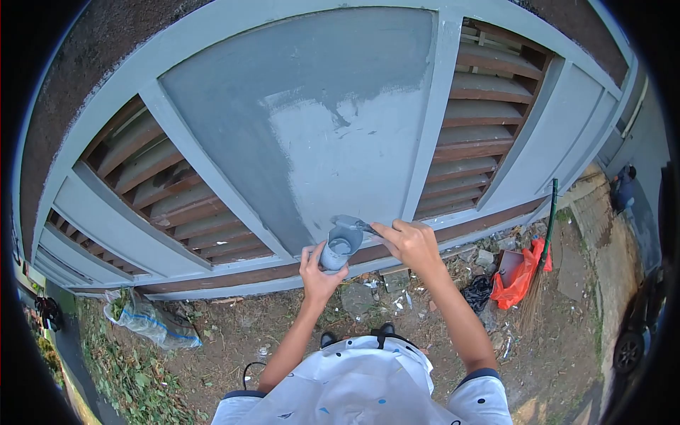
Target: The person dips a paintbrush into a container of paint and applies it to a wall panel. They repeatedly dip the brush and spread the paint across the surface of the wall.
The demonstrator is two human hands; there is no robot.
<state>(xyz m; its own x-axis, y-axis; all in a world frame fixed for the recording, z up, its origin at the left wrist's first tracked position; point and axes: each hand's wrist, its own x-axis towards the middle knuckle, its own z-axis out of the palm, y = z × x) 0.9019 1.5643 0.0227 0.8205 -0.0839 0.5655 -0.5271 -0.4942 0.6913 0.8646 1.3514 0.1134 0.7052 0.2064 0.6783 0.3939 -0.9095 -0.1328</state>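
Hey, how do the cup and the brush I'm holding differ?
The cup is in your left hand, while the brush is in your right hand. The cup is a broad, open-topped container; the brush is a slimmer tool. Both have grey paint on them.

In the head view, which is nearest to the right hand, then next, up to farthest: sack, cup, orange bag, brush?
From the right hand:
1. Brush: in its grip.
2. Cup: just left, in the left hand.
3. Orange bag: lower right.
4. Sack: far lower left.
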